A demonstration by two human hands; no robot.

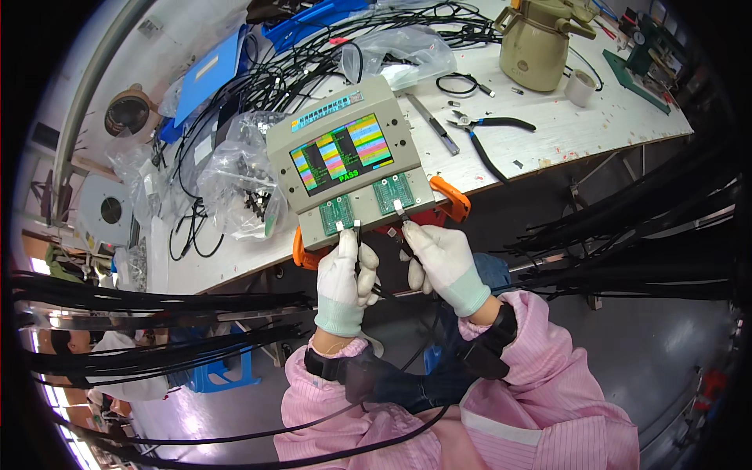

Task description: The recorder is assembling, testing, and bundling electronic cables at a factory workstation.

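Observation:
A grey cable tester [406, 153] with a lit colour screen [339, 154] lies tilted at the table's front edge. Two green circuit boards sit on its lower ledge, a left board [336, 211] and a right board [392, 190]. My left hand [345, 278], in a white glove, is closed on a black cable below the left board; a white-tipped cable plug [357, 225] stands up beside its fingers. Gloved likewise, my right hand [444, 262] pinches a cable plug [399, 209] at the lower edge of the right board. Fingers partly hide both cables.
Orange clamps [452, 200] flank the tester. Rightward lie a utility knife [433, 125], cutting pliers [489, 124], a beige kettle [535, 47] and a green press [638, 78]. Plastic bags [243, 176] and tangled black cables [313, 51] cover the left and back. Cable bundles [650, 227] hang at both sides.

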